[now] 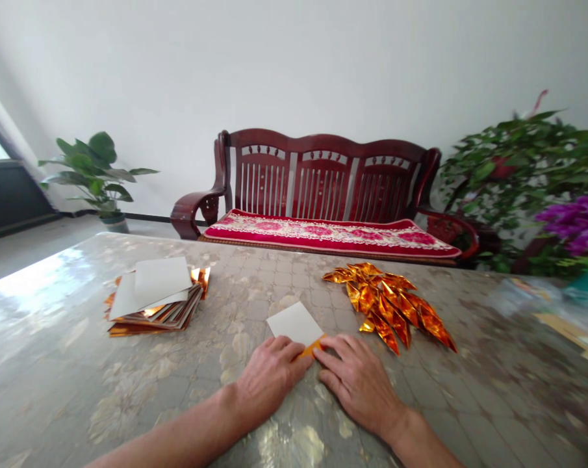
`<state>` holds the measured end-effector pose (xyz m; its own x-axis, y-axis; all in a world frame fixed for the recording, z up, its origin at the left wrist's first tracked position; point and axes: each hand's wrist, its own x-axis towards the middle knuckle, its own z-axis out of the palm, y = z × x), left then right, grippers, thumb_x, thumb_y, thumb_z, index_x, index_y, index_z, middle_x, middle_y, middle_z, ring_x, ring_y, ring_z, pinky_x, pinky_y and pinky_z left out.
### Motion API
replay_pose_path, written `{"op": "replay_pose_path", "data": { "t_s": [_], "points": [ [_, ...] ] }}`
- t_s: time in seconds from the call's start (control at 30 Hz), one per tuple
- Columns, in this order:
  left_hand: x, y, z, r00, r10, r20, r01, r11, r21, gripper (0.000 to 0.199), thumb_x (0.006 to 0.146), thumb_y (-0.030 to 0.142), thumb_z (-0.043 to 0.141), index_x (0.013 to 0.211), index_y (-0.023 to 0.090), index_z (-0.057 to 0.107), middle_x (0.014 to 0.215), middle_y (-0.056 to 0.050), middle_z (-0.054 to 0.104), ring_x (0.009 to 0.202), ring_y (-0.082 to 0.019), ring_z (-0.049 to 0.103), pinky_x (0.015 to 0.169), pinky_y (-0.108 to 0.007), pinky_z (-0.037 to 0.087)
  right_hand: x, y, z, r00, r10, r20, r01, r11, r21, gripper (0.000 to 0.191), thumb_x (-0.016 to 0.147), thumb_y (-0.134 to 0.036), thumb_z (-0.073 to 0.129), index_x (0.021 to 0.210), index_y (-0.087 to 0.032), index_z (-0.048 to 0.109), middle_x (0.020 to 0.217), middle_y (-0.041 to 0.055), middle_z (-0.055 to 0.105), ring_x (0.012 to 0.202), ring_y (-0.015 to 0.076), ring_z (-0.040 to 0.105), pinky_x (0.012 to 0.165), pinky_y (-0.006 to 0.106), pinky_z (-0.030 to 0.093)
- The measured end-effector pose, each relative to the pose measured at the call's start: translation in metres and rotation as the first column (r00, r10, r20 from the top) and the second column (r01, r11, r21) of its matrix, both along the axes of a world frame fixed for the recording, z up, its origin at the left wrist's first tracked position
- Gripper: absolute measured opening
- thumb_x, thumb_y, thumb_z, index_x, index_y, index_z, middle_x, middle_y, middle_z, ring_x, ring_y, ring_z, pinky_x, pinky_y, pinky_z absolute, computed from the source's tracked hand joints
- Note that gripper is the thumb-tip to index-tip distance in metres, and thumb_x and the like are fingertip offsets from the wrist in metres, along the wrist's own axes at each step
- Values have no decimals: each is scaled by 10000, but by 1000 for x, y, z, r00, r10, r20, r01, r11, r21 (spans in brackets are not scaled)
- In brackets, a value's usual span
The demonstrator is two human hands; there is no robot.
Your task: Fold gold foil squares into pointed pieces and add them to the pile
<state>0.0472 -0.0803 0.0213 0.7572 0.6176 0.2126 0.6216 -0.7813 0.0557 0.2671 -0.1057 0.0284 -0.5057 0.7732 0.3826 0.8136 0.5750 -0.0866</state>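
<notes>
Both hands lie open and flat, the left hand (267,378) and right hand (357,383) pinning the near gold edge of a paper sheet (294,324) mid-table, white on top, one corner pointing away. Left of it sits a paper stack (152,300); just right, gold folded pieces (388,305) heap on the tabletop (74,370).

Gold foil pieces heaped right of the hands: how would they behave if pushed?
The gold foil pieces are probably very light, being thin folded paper. Lying loose, they would likely scatter when pushed, and may slide easily on the glossy table cover.
</notes>
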Motion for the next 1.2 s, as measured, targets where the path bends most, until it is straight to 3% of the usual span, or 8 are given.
{"op": "replay_pose_path", "data": {
  "t_s": [0.33,0.53,0.67,0.87,1.07,1.2],
  "points": [
    [-4,-2,-3,1000,21,-19,-22,999,-35,109,991,221,518,987,204,625,965,-15,669,905,-211,602,788,-330,511,8,3,-10,983,-176,61,171,982,78,243,913,-270,662,1154,-293,678,1126,33,683,1027,242,546,843,392,399],
    [-3,-10,-2,999,21,-50,-22,1000,-15,148,1003,197,472,1006,188,619,941,-37,651,880,-220,593,760,-335,518,15,11,-16,965,-261,26,256,958,130,201,931,-218,609,1115,-198,687,1037,71,684,971,250,561,836,385,434],
    [1,-15,-2,997,55,-62,-57,998,-31,130,994,195,488,949,192,610,930,-40,638,859,-221,589,718,-322,515,10,7,-12,983,-164,-87,173,979,110,218,967,-217,544,1145,-209,670,980,62,660,916,222,574,804,358,443],
    [1,-12,-3,998,58,17,-55,990,-127,98,971,184,537,918,201,618,921,-22,644,837,-182,603,706,-260,493,-6,-3,3,996,66,-64,-72,992,-99,190,975,-293,559,1134,-268,661,1044,40,647,981,219,556,853,363,443],
    [-1,1,-5,940,165,297,-59,940,-335,205,968,182,518,846,201,681,851,-13,655,799,-140,631,729,-214,470,-9,-2,6,995,95,-30,-98,987,-125,194,989,-327,534,1121,-259,659,1044,45,646,996,223,545,872,376,429],
    [-4,12,-2,896,273,351,-115,904,-411,196,920,169,538,941,218,727,866,-20,673,832,-158,637,761,-238,468,-8,-3,3,996,93,-5,-93,989,-116,199,974,-289,554,1143,-259,655,1040,39,647,990,222,548,870,373,424]
  ]
}}
